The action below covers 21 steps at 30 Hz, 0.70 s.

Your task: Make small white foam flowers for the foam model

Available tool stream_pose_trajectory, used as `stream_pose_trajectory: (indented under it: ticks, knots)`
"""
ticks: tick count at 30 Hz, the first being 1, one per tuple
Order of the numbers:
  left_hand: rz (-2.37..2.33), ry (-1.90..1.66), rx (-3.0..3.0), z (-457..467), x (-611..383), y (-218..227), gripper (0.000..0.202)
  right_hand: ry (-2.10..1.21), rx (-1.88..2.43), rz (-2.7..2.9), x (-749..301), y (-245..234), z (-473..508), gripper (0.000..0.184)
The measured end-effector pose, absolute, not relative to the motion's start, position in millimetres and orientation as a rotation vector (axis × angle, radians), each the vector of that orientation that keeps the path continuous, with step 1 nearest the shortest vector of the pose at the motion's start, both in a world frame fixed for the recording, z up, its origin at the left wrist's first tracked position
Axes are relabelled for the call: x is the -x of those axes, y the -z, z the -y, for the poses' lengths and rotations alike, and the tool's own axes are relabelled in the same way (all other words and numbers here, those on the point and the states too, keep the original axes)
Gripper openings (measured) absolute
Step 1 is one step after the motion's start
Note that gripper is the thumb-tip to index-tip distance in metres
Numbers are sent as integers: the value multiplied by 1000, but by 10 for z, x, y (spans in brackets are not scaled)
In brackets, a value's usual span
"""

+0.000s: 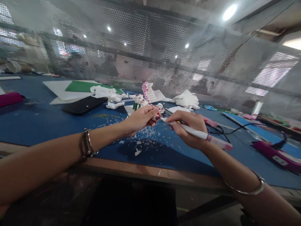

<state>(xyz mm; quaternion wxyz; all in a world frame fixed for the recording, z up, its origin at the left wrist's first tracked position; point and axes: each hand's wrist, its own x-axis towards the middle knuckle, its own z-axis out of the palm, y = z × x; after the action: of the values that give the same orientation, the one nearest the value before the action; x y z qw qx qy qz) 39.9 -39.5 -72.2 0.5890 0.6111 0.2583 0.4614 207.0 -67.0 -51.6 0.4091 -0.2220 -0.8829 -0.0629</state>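
Observation:
My left hand is closed in a pinch on a small white paper piece with pink marks, held just above the blue table. My right hand grips a white marker with a pink end like a pen; its tip touches the paper piece. White paper scraps lie scattered on the table under both hands. Bracelets circle both wrists.
A black phone lies left of centre. White and green sheets, white paper flowers with pink tips and crumpled white paper sit behind. Black cables and a magenta device are on the right. A perforated screen backs the table.

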Motion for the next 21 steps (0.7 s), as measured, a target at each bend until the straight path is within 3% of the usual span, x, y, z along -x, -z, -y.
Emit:
stream_pose_trajectory:
  ticks: [21]
  knots:
    - [-641, -1042, -1488, 416, -400, 719, 26, 146, 501, 2256, -2081, 522, 657, 16]
